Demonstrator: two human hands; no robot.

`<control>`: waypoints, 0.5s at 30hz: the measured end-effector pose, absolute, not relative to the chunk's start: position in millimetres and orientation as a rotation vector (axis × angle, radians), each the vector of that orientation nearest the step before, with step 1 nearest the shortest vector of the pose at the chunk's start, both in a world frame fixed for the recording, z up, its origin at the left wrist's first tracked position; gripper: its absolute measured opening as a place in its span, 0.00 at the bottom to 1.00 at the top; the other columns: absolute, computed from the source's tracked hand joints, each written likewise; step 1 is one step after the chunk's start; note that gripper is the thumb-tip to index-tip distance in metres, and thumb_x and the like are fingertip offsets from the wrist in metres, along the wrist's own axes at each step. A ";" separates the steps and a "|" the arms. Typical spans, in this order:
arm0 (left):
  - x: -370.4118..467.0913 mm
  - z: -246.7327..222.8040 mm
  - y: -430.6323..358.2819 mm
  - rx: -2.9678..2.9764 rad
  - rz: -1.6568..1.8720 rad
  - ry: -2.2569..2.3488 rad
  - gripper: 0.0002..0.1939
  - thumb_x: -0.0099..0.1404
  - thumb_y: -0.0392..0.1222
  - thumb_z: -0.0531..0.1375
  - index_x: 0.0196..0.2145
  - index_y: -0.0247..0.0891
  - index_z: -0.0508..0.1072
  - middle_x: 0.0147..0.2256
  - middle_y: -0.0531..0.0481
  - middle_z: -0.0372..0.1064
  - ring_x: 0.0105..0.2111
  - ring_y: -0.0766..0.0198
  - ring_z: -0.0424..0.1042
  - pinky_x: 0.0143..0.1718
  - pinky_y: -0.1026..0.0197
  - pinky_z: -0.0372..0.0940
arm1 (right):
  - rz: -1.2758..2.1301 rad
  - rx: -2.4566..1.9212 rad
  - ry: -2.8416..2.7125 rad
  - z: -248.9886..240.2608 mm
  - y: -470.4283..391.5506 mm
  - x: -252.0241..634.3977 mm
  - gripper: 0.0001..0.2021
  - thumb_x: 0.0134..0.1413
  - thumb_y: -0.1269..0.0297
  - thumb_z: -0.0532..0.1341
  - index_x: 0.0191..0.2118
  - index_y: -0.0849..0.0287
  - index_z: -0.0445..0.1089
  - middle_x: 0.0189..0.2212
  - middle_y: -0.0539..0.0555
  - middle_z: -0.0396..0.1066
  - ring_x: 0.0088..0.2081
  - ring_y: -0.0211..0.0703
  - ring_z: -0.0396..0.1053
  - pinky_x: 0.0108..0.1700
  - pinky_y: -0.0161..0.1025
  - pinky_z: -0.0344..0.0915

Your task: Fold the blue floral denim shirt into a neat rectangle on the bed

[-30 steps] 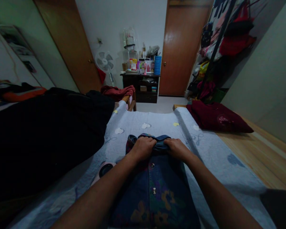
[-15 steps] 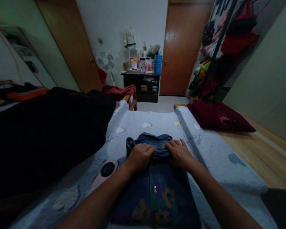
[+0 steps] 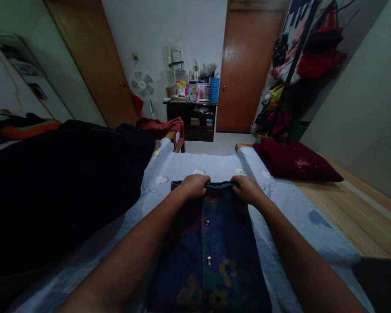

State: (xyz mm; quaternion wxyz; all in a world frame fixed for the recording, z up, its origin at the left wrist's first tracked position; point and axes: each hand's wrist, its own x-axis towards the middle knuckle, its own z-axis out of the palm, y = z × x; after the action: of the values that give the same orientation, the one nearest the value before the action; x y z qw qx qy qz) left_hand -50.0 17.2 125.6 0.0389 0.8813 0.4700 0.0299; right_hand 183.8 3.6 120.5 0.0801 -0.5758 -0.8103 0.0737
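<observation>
A dark blue denim garment (image 3: 228,243) with a floral print and metal buttons lies folded on the pale blue patterned sheet (image 3: 195,161). At its far edge, my left hand (image 3: 195,186) pinches the cloth left of the button strip. My right hand (image 3: 246,188) grips the same edge further right, with its fingers closed round the fabric. Between the two hands the edge is stretched fairly straight. My fingertips are partly hidden by the cloth.
Black cloth (image 3: 68,187) is heaped on the left. A maroon garment (image 3: 296,161) lies on the right beside a wooden surface (image 3: 352,208). Beyond the bed stand a fan (image 3: 142,84), a dark cabinet (image 3: 190,117) and hanging bags (image 3: 319,56).
Both hands have moved away from me and closed on the garment's far edge. The collar part that lay bunched there is out of sight, and another button shows. My left forearm now covers the pink object.
</observation>
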 end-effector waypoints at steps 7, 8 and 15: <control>-32.9 104.8 44.2 2.524 -0.215 1.441 0.15 0.55 0.36 0.58 0.41 0.37 0.77 0.43 0.42 0.76 0.42 0.55 0.75 0.39 0.61 0.67 | 0.272 -1.915 -2.373 90.3 22.1 175.8 0.12 0.59 0.65 0.54 0.43 0.60 0.73 0.43 0.59 0.76 0.45 0.46 0.71 0.41 0.36 0.59; -31.8 102.7 46.1 2.507 -0.222 1.441 0.15 0.55 0.36 0.58 0.41 0.37 0.77 0.43 0.42 0.76 0.42 0.55 0.75 0.38 0.62 0.67 | 0.288 -1.914 -2.351 87.5 24.3 176.7 0.12 0.60 0.63 0.55 0.43 0.59 0.73 0.42 0.59 0.76 0.44 0.46 0.71 0.41 0.35 0.59; -28.4 98.2 56.6 2.449 -0.187 1.519 0.18 0.60 0.44 0.54 0.42 0.35 0.77 0.42 0.40 0.77 0.41 0.53 0.75 0.39 0.60 0.67 | 0.262 -1.860 -2.174 79.4 40.0 183.1 0.12 0.62 0.57 0.56 0.39 0.57 0.73 0.37 0.56 0.77 0.41 0.44 0.71 0.38 0.34 0.57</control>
State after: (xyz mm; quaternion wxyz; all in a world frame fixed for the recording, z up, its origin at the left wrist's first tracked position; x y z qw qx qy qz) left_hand -28.4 56.6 98.2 0.1264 0.8412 0.5218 -0.0643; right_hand 183.1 40.0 79.4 0.1337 -0.6415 -0.7500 0.0905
